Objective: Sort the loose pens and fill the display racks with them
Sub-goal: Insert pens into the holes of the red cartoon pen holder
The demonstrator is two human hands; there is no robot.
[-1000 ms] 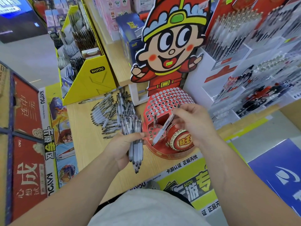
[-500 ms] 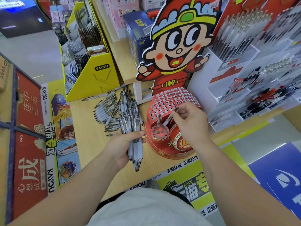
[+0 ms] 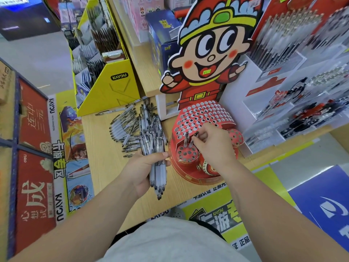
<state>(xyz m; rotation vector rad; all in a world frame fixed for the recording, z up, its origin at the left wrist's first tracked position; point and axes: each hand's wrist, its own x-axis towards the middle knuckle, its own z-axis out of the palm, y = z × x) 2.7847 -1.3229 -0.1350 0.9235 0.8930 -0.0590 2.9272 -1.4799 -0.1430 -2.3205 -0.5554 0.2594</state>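
Centre frame | our right hand [image 3: 213, 146] pinched one pen [image 3: 194, 138] nearly upright over the red rack [image 3: 200, 114] | our left hand [image 3: 141, 167] gripped a bundle of pens [image 3: 158, 171], lower centre | we judged: seat the tip in a hole before letting go

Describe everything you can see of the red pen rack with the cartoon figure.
The red pen rack looks like printed card, standing on the wooden counter. A cartoon figure rises as its backboard above a sloped panel of round holes, seemingly all empty. Low at its front sits a small round holed cup with one pen standing in it. The right hand pinches a second pen over that cup.
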